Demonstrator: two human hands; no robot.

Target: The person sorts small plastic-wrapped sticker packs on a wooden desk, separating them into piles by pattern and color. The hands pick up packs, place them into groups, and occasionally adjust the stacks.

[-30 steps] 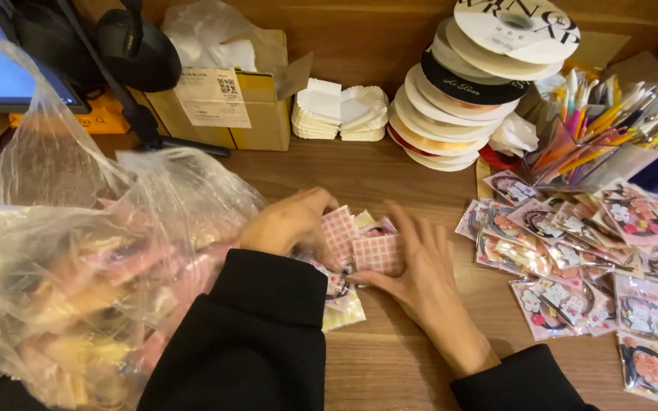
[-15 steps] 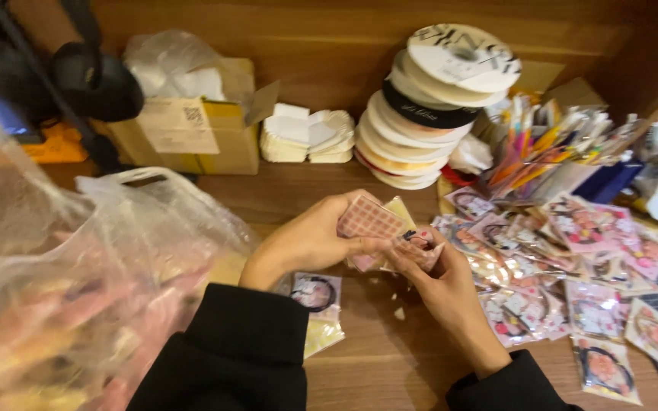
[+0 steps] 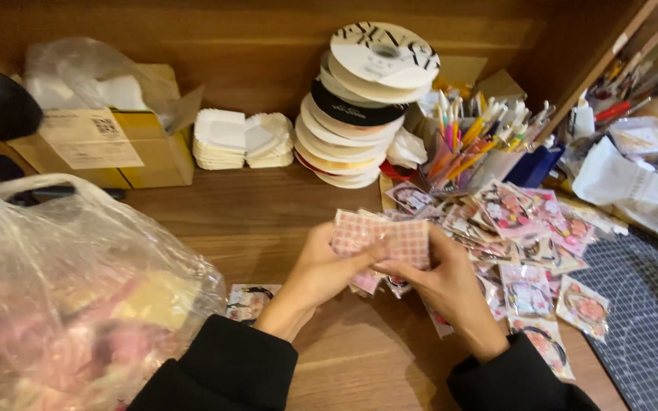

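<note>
Both of my hands hold a small stack of pink checked paper pieces (image 3: pixel 378 236) above the wooden desk (image 3: pixel 268 221). My left hand (image 3: pixel 321 270) grips the stack's left side with the thumb laid across its front. My right hand (image 3: pixel 439 278) pinches the right side from below. A few more small packets peek out under the stack. To the right lies a spread of several clear-wrapped picture cards (image 3: pixel 527 243). One more card (image 3: pixel 249 301) lies on the desk by my left sleeve.
A big clear plastic bag (image 3: pixel 70 304) of pinkish items fills the left. Behind stand a cardboard box (image 3: pixel 108 141), white paper stacks (image 3: pixel 241 138), a leaning pile of ribbon spools (image 3: pixel 359 106), a pen cup (image 3: pixel 470 148). A dark cutting mat (image 3: pixel 653 320) lies right.
My hands have lifted the checked stack off the desk and squared it up in front of me. The view has swung to the right, so the bag sits further left.
</note>
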